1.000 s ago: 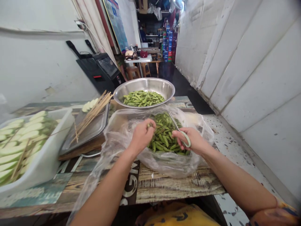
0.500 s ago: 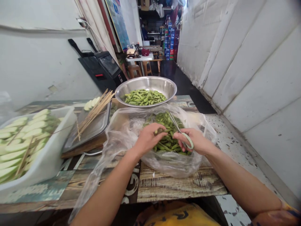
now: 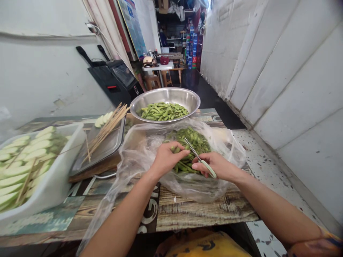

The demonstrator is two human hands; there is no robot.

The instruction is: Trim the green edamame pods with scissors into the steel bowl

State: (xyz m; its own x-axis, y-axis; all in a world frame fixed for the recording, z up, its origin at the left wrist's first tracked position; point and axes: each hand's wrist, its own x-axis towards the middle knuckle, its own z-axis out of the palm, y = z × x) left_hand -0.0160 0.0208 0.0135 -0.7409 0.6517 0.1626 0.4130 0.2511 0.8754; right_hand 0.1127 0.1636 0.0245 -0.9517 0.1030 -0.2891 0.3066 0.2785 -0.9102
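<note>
My right hand [image 3: 213, 165] is closed around a pair of scissors [image 3: 197, 154] with pale green handles, its blades pointing up and to the left. Close to the blades, my left hand [image 3: 168, 157] pinches a green soybean pod [image 3: 177, 150] between thumb and fingers. Both hands are over a clear plastic bag [image 3: 144, 141] that lies spread on the table, with a heap of soybean pods [image 3: 193, 137] inside. Just behind the bag stands a steel bowl [image 3: 191, 98] holding more pods [image 3: 164, 111].
At the left is a white tub [image 3: 57, 178] of skewered pale green slices [image 3: 20, 171]. Beside it, a metal tray [image 3: 103, 148] carries bamboo skewers [image 3: 108, 130] and a few slices. The wooden table [image 3: 203, 214] ends near my body. A wall [image 3: 294, 71] rises at the right.
The scissors have swung left, bringing their blades nearer to my left hand. My right hand has turned and shifted slightly left. My left hand stays almost in place.
</note>
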